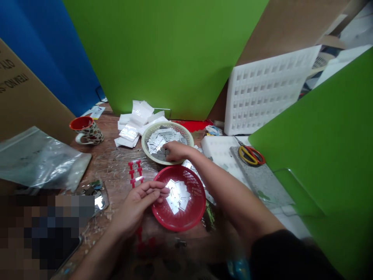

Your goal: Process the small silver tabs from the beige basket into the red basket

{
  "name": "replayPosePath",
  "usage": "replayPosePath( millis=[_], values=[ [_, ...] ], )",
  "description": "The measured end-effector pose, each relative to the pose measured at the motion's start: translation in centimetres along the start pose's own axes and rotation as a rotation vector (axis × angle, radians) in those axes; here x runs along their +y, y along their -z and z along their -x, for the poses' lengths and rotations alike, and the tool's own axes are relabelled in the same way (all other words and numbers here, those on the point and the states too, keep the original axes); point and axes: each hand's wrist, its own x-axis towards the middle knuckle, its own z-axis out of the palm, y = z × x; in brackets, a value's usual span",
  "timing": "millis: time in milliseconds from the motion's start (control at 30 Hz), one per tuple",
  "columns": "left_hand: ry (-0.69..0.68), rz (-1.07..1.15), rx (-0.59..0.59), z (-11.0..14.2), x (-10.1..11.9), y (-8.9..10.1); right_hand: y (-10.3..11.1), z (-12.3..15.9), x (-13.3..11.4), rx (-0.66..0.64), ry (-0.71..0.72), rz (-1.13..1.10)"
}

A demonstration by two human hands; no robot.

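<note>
My right hand (176,151) reaches into a cream plastic basket (145,149) heaped with small flat metal plates (159,139). Its fingers are bent down onto the plates, and whatever lies between them is hidden. Over the left rim of a red plastic basket (178,226), my left hand (147,194) is held with fingers curled together and the thumb against them. I cannot make out anything in that hand. Shiny metal plates (178,196) with small holes lie inside the red basket, which stands just in front of the cream one.
White packets (135,120) and a patterned mug (90,134) stand at the back left. Red plastic pieces (135,171) lie left of the baskets. Scissors (250,154) rest on a grey slab (247,167) at right. Green panels (175,58) and white foam (268,85) border the table.
</note>
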Motion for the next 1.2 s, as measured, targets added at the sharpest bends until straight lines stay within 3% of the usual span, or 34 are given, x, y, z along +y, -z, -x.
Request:
replayPosePath(
  millis=[267,467,733,967,1200],
  values=[
    [0.066,0.138,-0.065,-0.7,0.1,-1.3,0.4,0.8,2.6,0.044,-0.057,-0.193],
    [0.081,0.153,-0.095,-1.1,-0.5,-1.6,0.0,0.3,0.6,0.042,-0.068,-0.120],
    [0.079,0.131,-0.095,-0.8,-0.4,-1.4,-0.6,-1.9,-1.8,-0.061,-0.084,-0.007],
    [0.081,0.143,-0.098,-0.7,-0.5,-1.0,-0.4,-1.3,-0.6,-0.010,0.015,-0.062],
    [0.080,0.144,-0.074,-0.8,-0.3,-0.6,-0.3,-0.5,1.0,0.023,-0.012,-0.164]
  ],
)
